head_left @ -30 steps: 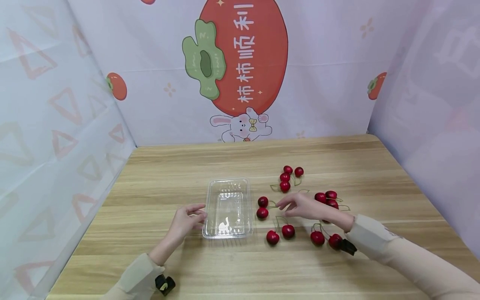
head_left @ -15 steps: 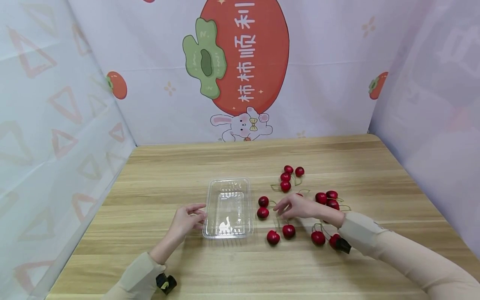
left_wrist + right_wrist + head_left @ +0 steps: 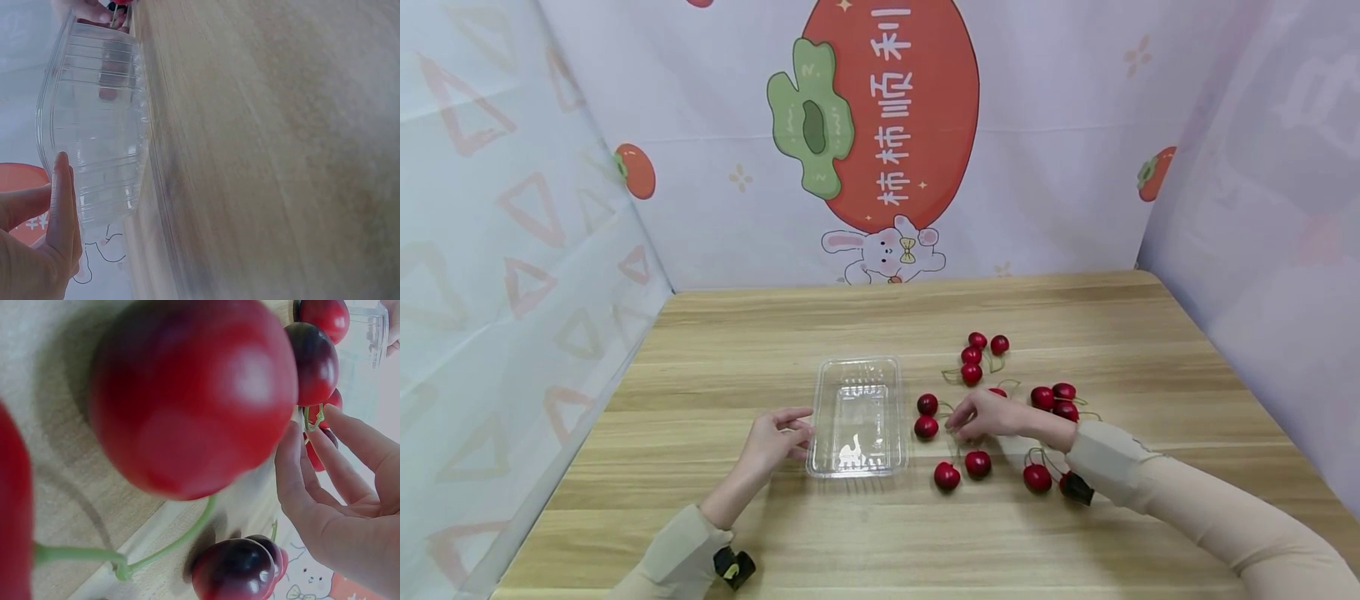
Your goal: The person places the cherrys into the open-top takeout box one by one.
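The left sleeve (image 3: 658, 567) is pale beige, with a broad cuff (image 3: 688, 533); the right sleeve (image 3: 1210, 508) matches. A small black block (image 3: 745, 568) with a yellowish spot (image 3: 731, 572) belongs to the left wrist, a second black block (image 3: 1077, 490) to the right. A faint mark (image 3: 1142, 447) on the right sleeve, perhaps a print, is too small to read.

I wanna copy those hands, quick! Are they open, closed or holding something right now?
Left hand: open, touching the side of the clear box.
Right hand: open around a cherry stem, not visibly pinching it.
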The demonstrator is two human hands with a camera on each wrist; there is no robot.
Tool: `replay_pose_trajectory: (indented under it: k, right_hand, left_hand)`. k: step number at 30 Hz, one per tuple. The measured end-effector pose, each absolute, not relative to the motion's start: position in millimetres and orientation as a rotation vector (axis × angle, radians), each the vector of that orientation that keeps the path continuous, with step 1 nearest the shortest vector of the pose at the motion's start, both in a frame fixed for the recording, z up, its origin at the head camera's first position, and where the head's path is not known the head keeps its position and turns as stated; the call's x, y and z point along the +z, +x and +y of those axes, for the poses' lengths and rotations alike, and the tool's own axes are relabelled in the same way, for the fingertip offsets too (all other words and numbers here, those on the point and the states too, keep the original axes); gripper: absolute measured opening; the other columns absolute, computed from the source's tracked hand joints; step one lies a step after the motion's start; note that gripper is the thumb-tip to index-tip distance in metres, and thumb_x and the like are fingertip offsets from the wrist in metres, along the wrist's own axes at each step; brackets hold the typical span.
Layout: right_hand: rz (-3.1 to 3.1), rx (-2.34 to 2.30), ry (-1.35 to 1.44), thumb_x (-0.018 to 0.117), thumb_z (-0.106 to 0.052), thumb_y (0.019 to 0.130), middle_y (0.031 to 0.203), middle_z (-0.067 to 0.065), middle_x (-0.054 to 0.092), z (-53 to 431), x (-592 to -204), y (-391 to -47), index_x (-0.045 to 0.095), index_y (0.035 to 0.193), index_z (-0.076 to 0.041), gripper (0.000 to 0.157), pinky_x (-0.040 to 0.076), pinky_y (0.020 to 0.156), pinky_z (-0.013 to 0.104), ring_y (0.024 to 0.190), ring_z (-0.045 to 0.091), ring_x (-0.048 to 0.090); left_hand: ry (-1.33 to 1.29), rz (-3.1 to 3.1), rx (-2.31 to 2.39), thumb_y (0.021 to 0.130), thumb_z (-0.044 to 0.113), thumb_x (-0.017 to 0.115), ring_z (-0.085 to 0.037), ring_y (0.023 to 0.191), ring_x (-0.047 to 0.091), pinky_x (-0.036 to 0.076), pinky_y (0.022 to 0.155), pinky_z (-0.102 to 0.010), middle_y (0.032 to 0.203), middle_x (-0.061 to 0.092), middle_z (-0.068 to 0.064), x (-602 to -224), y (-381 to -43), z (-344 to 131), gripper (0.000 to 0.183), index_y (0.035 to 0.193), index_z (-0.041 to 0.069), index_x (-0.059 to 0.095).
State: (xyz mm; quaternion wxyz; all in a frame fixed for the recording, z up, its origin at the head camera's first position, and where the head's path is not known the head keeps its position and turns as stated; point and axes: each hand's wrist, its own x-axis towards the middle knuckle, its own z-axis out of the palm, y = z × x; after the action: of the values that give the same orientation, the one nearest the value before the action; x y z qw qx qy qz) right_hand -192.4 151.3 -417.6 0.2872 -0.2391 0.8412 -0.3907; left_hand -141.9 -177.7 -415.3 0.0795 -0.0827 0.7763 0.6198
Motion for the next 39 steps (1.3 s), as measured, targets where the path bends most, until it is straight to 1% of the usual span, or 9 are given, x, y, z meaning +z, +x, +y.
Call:
replay_pose_trajectory:
  k: [6,13,22,29,34,39]
  right_hand:
    - [2.263,-1.021,-0.637,0.063,-0.003,0.077,0.091,0.009,0.066,148.5,-417.2,-193.2,0.067,0.094,0.002,0.018,0.052,0.062,0.024,0.07,0.01,0.059]
    - [2.31,-0.984,-0.652,0.063,-0.002,0.077,0.082,0.003,0.067,146.5,-417.2,-192.0,0.07,0.084,-0.003,0.01,0.047,0.062,0.019,0.07,0.006,0.055]
    - [2.247,-1.063,-0.677,0.062,-0.003,0.078,0.082,0.005,0.067,149.7,-411.3,-191.0,0.069,0.085,0.0,0.01,0.051,0.066,0.02,0.073,0.007,0.059]
    - [2.185,-1.158,-0.677,0.06,-0.002,0.081,0.081,0.007,0.067,151.5,-400.2,-191.1,0.066,0.089,0.006,0.014,0.055,0.066,0.028,0.07,0.014,0.061]
    - [2.138,-1.233,-0.679,0.06,-0.004,0.082,0.081,0.009,0.066,151.5,-390.5,-190.6,0.064,0.092,0.01,0.018,0.055,0.068,0.032,0.069,0.012,0.06]
    - [2.152,-1.261,-0.638,0.06,-0.008,0.082,0.078,0.01,0.065,150.8,-378.7,-189.6,0.063,0.093,0.01,0.021,0.053,0.073,0.043,0.069,0.013,0.061]
  left_hand:
    - [-0.237,2.325,1.861,0.077,-0.012,0.056,-0.013,0.058,0.058,0.056,0.056,-0.034,0.071,0.059,-0.006,-415.4,-141.6,-178.2,0.034,0.111,-0.016,0.051]
    - [-0.246,2.332,1.853,0.077,-0.011,0.056,-0.015,0.058,0.059,0.056,0.055,-0.033,0.071,0.059,-0.007,-416.2,-141.3,-177.9,0.034,0.111,-0.015,0.052]
    - [-0.255,2.338,1.851,0.077,-0.011,0.057,-0.015,0.058,0.059,0.056,0.055,-0.034,0.071,0.06,-0.007,-416.6,-140.9,-177.4,0.033,0.11,-0.014,0.053]
    - [-0.257,2.334,1.85,0.077,-0.01,0.057,-0.016,0.058,0.059,0.055,0.053,-0.03,0.072,0.059,-0.008,-415.9,-140.3,-177.2,0.034,0.11,-0.014,0.053]
    - [-0.258,2.331,1.848,0.077,-0.01,0.057,-0.015,0.058,0.058,0.055,0.054,-0.031,0.072,0.059,-0.007,-415.1,-140.2,-176.9,0.034,0.111,-0.014,0.053]
    - [-0.256,2.331,1.848,0.077,-0.01,0.058,-0.016,0.057,0.059,0.055,0.054,-0.033,0.071,0.059,-0.007,-414.6,-140.3,-176.5,0.034,0.11,-0.014,0.053]
